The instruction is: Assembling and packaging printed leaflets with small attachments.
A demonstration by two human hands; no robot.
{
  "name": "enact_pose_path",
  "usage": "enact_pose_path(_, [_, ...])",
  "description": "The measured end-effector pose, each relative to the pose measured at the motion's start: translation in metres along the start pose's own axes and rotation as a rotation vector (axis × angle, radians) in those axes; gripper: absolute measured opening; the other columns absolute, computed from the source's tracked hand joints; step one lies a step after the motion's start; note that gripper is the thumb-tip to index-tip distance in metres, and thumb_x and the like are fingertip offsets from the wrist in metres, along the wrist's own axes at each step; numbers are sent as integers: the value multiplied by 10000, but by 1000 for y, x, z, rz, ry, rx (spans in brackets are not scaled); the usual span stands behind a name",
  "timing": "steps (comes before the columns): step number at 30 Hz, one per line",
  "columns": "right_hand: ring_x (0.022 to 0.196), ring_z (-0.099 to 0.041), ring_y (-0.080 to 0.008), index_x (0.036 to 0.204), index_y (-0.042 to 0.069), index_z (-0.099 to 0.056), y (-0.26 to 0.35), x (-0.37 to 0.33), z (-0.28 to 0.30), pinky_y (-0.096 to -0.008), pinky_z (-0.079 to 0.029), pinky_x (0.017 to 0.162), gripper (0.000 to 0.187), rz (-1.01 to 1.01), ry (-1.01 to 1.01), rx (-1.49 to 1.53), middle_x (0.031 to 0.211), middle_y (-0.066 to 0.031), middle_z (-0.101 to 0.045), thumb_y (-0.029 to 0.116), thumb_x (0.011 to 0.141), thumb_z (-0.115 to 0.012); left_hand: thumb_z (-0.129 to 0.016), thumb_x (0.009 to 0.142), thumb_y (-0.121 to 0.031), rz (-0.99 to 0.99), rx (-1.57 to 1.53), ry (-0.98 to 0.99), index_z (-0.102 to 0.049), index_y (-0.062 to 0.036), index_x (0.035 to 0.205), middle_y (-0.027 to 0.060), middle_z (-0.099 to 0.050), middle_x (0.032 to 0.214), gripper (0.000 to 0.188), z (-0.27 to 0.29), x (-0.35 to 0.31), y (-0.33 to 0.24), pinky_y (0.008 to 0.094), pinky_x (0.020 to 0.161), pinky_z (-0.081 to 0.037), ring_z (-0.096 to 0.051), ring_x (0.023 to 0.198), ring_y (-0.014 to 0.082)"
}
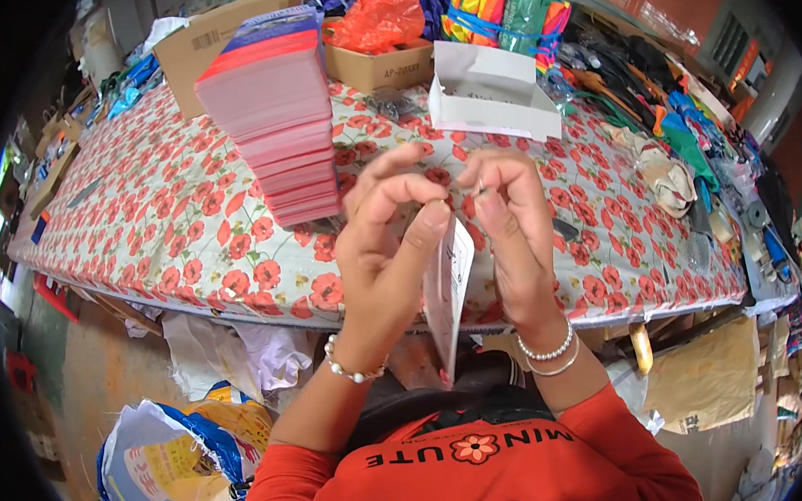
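Note:
My left hand is raised above the table's near edge, thumb and forefinger pinched together, the other fingers curled loosely. From that pinch hangs a thin printed card, nearly upright and seen almost edge-on. One face is white with dark print; the other looks pinkish. Close beside it, my right hand also pinches with thumb and forefinger. A tiny dark object shows at those fingertips, too small to name. Beyond my left hand stands a tall stack of pink-edged printed cards, red and blue on top.
A poppy-patterned cloth covers the table. Behind are an open white box, a brown carton with a red plastic bag, and bundled colourful fabric. Cloth heaps line the right side. A blue-edged sack stands lower left.

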State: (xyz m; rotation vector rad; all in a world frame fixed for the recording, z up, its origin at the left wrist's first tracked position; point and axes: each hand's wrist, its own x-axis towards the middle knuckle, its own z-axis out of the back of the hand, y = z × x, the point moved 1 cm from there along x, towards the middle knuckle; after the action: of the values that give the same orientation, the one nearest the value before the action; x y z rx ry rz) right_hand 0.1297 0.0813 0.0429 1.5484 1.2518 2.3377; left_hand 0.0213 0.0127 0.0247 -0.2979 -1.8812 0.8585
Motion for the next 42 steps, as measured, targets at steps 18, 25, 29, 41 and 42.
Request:
enact_pose_path(18, [913, -381, -215, 940, 48, -462, -1, -7, 4, -317, -331, 842, 77, 86, 103, -51, 982, -86, -484, 104, 888, -451, -545, 808, 116, -48, 126, 385, -568, 26, 1090, 58, -573, 854, 297, 17, 5, -26, 158, 601, -375, -474, 672, 82])
enact_pose_path(25, [921, -389, -228, 929, 44, -466, 4, -7, 3, -333, -342, 855, 60, 121, 147, -99, 958, -87, -490, 82, 884, -454, -581, 794, 88, 226, -149, 182, -434, 39, 1237, 105, -578, 856, 469, 9, -1, -38, 192, 632, -440, -515, 684, 112])
enact_pose_path(29, [935, -408, -237, 929, 44, -465, 4, -7, 1, -347, -347, 872, 66, 125, 162, -105, 954, -94, -493, 87, 882, -450, -591, 791, 82, 236, -158, 168, -413, 33, 1257, 99, -575, 846, 501, 9, 0, -39, 188, 632, -434, -512, 690, 109])
enact_pose_path(41, [934, -436, -267, 937, 32, -475, 6, -7, 3, -374, -364, 876, 66, 173, 196, -129, 943, -95, -503, 61, 884, -449, -606, 783, 77, 206, -112, 194, -430, 26, 1227, 81, -569, 822, 480, 7, 2, -43, 176, 621, -412, -501, 677, 98])
enact_pose_path(42, [930, -439, -267, 939, 31, -475, 8, -7, 4, -376, -365, 874, 68, 191, 211, -158, 944, -97, -503, 61, 885, -448, -606, 784, 77, 200, -95, 204, -434, 25, 1217, 77, -568, 818, 469, 6, 2, -44, 174, 620, -409, -500, 673, 96])
